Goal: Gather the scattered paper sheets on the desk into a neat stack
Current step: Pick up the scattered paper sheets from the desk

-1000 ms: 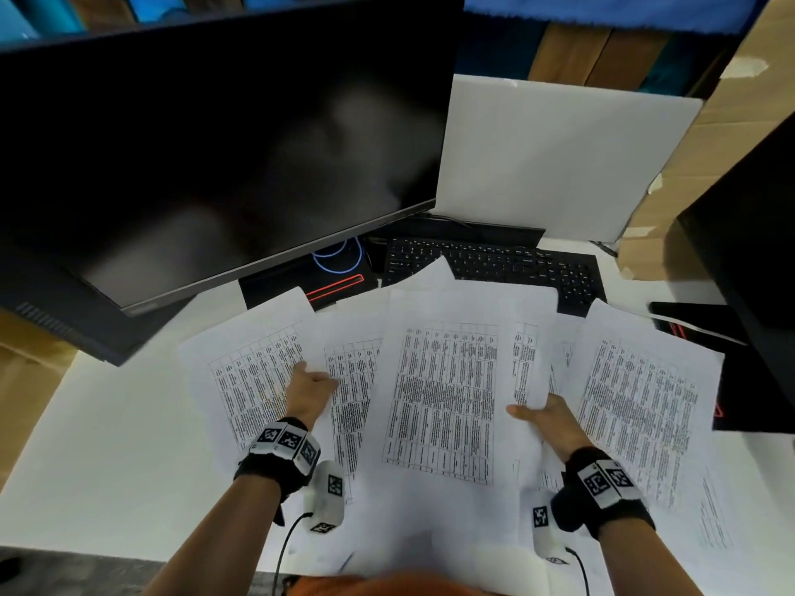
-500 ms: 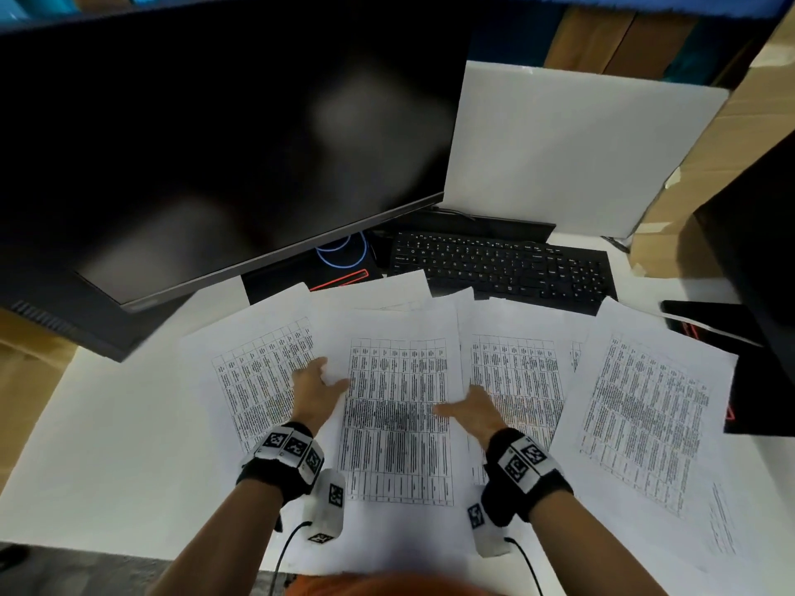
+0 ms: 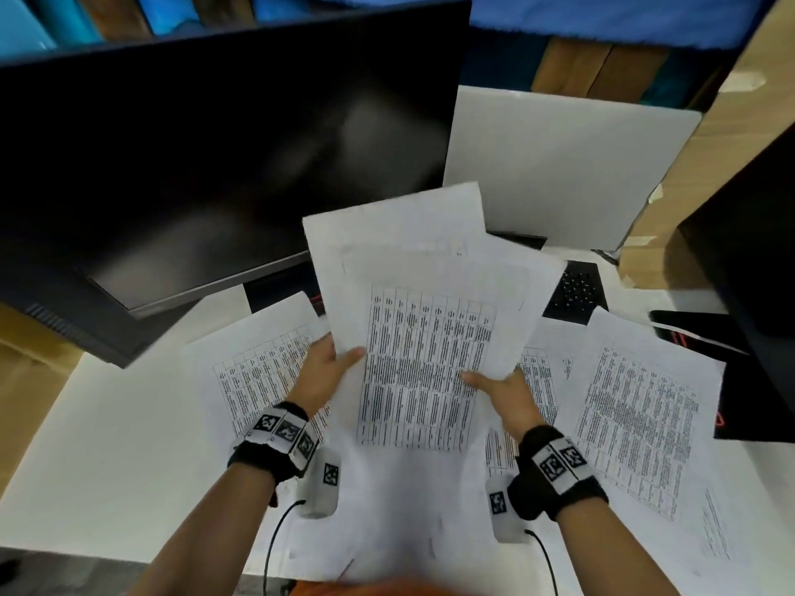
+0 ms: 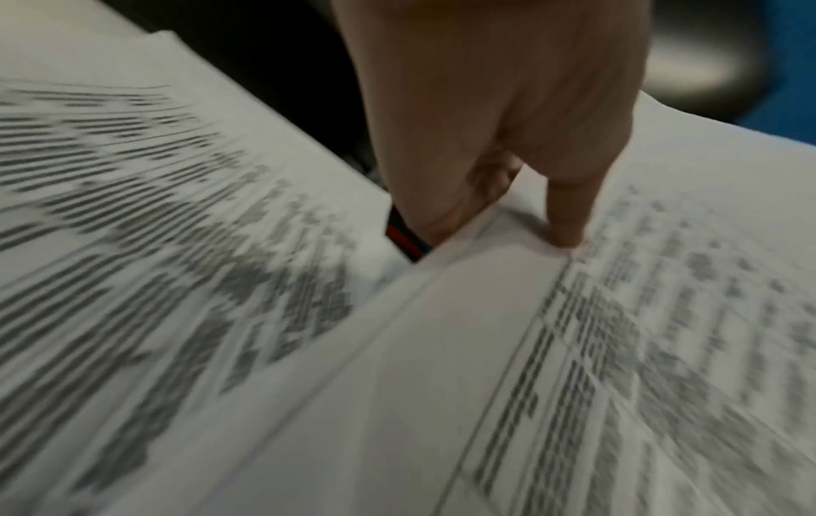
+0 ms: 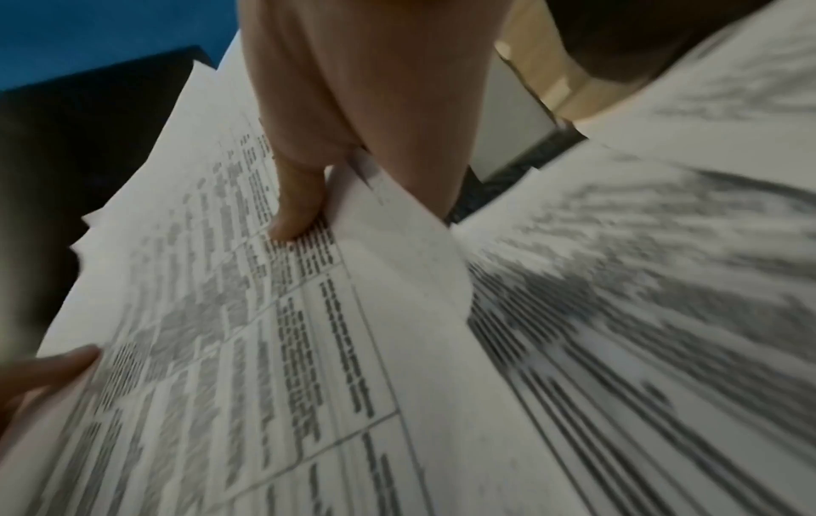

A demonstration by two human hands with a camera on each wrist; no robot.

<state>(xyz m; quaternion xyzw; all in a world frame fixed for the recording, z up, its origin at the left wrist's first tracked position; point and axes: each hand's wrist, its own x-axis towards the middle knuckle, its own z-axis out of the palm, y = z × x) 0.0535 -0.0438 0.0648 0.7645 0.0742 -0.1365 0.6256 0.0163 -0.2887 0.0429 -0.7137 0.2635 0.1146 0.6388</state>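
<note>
Lifting thin white printed paper sheets [image 3: 423, 337] above white desk [image 3: 107, 445]: left hand [image 3: 320, 374] and right hand [image 3: 501, 391] pinch side edges; sheets likely light, floppy, slippery.

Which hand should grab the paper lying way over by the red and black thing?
Probably the right hand. That loose sheet lies on its side of the desk, while the left hand is farther away and can keep holding the lifted bundle by its left edge.

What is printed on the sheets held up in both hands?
A black ruled table of dense text on the white held sheets, clearest in the head view.
</note>
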